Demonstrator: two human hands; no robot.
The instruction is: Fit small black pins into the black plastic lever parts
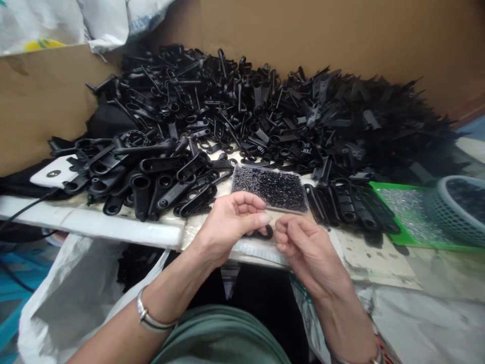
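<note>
Head view: left hand (pixel 231 222) curls palm-in just before the clear tray (pixel 270 188), fingers clenched around a black plastic part (pixel 262 234) at the table edge. Right hand (pixel 303 247) sits beside it, fingertips pinched; what they pinch cannot be told. That tray holds small black screws; right of it, a green tray (pixel 407 237) holds silvery bits.

- Single head-worn view, looking forward and down, close over the surface (pixel 125 230).
- Cardboard wall (pixel 341 35) closes the far side.
</note>
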